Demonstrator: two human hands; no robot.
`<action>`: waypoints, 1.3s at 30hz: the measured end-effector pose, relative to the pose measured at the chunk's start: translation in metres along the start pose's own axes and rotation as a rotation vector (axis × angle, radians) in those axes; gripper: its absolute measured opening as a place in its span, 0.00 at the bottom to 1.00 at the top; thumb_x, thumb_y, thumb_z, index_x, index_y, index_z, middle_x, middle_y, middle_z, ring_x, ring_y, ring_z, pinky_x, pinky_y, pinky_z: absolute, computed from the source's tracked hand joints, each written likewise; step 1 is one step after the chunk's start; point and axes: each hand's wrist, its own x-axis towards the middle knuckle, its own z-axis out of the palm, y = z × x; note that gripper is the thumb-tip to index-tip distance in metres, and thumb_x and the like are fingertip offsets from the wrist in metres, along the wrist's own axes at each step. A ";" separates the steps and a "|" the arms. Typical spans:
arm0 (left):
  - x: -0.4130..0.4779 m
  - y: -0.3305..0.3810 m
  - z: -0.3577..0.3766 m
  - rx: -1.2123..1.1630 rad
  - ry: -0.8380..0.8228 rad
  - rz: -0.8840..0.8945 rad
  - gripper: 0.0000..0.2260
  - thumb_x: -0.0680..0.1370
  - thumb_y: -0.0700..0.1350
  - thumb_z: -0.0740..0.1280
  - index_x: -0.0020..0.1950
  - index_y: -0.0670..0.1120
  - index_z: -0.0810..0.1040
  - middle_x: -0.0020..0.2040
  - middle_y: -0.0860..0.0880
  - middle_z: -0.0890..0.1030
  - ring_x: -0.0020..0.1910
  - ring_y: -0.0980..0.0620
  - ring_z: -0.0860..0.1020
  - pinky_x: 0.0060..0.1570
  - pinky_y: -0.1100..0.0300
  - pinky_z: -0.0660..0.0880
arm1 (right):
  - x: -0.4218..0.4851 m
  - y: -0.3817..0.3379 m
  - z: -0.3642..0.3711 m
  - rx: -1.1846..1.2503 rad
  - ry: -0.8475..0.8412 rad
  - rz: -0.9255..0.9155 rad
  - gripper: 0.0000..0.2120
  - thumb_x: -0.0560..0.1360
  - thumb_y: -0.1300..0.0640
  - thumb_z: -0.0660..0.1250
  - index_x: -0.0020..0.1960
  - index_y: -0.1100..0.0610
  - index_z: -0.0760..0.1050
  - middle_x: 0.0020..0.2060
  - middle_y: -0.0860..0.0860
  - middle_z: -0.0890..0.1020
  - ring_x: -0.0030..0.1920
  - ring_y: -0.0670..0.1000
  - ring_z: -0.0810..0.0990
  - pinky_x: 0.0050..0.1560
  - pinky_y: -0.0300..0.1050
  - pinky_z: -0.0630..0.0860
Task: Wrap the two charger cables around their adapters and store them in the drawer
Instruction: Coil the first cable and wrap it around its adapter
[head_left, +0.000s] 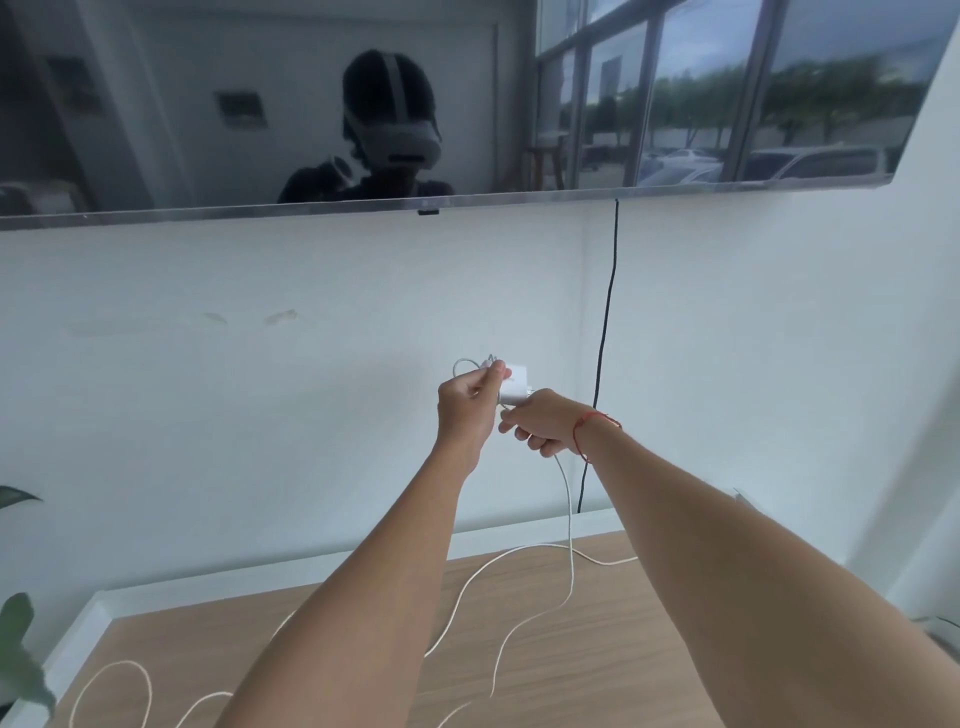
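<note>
Both arms are stretched forward and raised in front of the white wall. My left hand (464, 402) pinches a small white adapter (514, 387) with a short loop of white cable beside it. Just below and right of it, my right hand (545, 426) grips the white cable (570, 530), which hangs down from my fist to the wooden top (613, 618) and trails across it in loose curves. A second run of white cable (111, 670) loops at the lower left of the wooden surface. No drawer shows in the head view.
A wall-mounted dark screen (467, 104) spans the top, reflecting a person with a headset. A black cord (605, 338) drops from it down the wall. Green plant leaves (18, 644) stand at the left edge, and a white ledge borders the wooden top.
</note>
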 end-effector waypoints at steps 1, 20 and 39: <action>0.000 -0.001 0.000 0.009 0.005 -0.008 0.11 0.80 0.50 0.66 0.49 0.44 0.84 0.41 0.54 0.80 0.38 0.63 0.75 0.34 0.75 0.70 | -0.001 0.000 -0.002 -0.004 0.027 -0.002 0.09 0.77 0.60 0.58 0.48 0.60 0.76 0.32 0.51 0.70 0.24 0.48 0.63 0.24 0.36 0.59; 0.004 0.017 0.012 -0.232 -0.085 -0.009 0.11 0.79 0.45 0.67 0.48 0.38 0.83 0.42 0.44 0.81 0.43 0.48 0.79 0.53 0.58 0.79 | -0.046 -0.048 -0.060 -0.139 -0.033 -0.220 0.16 0.72 0.45 0.64 0.40 0.56 0.82 0.28 0.48 0.66 0.28 0.50 0.60 0.29 0.39 0.61; -0.003 0.043 0.011 -0.366 -0.225 -0.041 0.13 0.76 0.44 0.71 0.56 0.36 0.81 0.50 0.46 0.81 0.54 0.49 0.81 0.56 0.57 0.79 | -0.048 -0.084 -0.074 0.108 0.327 -0.479 0.13 0.77 0.53 0.62 0.41 0.57 0.81 0.33 0.50 0.71 0.29 0.49 0.65 0.29 0.38 0.65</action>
